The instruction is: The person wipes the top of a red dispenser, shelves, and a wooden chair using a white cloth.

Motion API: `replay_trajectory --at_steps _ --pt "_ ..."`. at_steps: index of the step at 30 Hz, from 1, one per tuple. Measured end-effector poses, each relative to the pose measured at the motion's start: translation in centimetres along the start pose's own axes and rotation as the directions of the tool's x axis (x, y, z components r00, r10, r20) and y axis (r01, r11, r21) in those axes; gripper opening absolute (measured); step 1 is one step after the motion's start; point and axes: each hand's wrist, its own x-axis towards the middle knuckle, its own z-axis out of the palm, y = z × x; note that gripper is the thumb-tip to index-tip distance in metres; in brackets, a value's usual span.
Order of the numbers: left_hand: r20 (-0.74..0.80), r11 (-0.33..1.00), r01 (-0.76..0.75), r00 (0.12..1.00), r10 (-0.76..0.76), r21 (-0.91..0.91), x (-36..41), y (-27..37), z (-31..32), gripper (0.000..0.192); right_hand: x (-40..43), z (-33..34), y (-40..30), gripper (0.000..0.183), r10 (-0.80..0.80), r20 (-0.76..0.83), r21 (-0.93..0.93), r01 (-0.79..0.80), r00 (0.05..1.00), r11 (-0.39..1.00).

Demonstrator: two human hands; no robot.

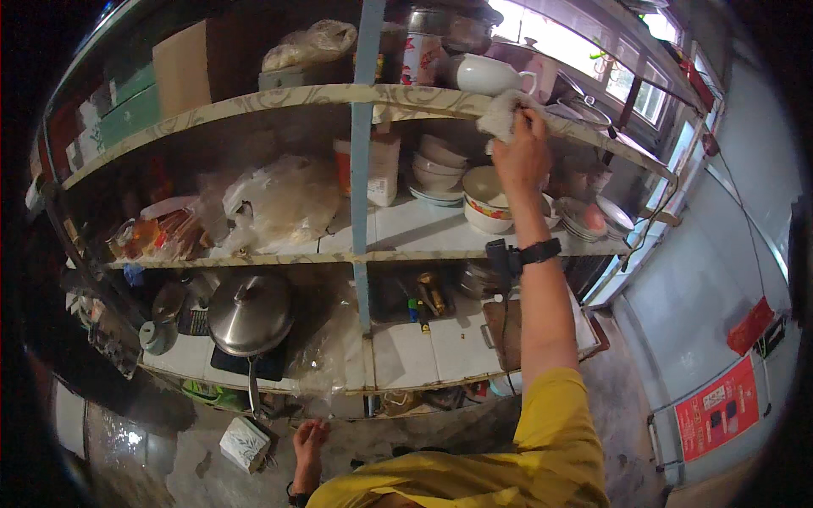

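Observation:
My right hand (524,159) reaches up and presses a white cloth (503,115) against the patterned front edge of the upper shelf (438,98). Just above the cloth, a white handled pot (488,74) stands on that shelf. Below my right wrist are a floral enamel bowl (484,187) and stacked white bowls (439,164) on the middle shelf. Down low, my left hand (309,438) hangs in front of the lower counter with its fingers loosely curled. I make out no object in it, though its palm side is hidden.
A lidded steel pan (251,314) sits on the lower counter, its handle jutting past the edge. A blue upright post (360,190) divides the shelves. Plastic bags (279,203) fill the left middle shelf. A white box (244,444) is near my left hand.

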Motion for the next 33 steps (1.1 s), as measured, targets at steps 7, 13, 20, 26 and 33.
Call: replay_trajectory --at_steps 7,13,20,26,33 --pt "-0.05 0.999 -0.013 0.999 0.01 -0.049 -0.6 0.5 -0.6 0.008 -0.3 0.5 0.0 0.06 -0.07 0.012 0.059 0.069 0.997 0.996" --pt "0.089 0.967 0.032 0.996 -0.01 -0.254 0.5 -1.8 -3.4 0.007 0.2 -0.8 1.3 0.054 -0.046 0.034 -0.078 0.049 0.998 0.996" --pt "0.1 1.0 -0.011 0.995 0.013 -0.023 1.4 -4.3 -3.0 0.016 0.6 -1.6 5.6 0.06 0.016 0.088 -0.115 -0.006 0.996 0.993" --pt "-0.043 0.998 0.039 0.998 -0.037 0.047 0.7 -2.8 5.6 0.018 1.2 -2.8 13.6 0.06 -0.009 0.034 -0.137 0.014 0.999 0.99" --pt "0.22 0.988 -0.005 0.975 0.04 -0.157 5.9 -12.8 11.3 0.023 3.5 -4.8 26.4 0.06 0.033 0.003 -0.141 -0.032 0.999 0.989"
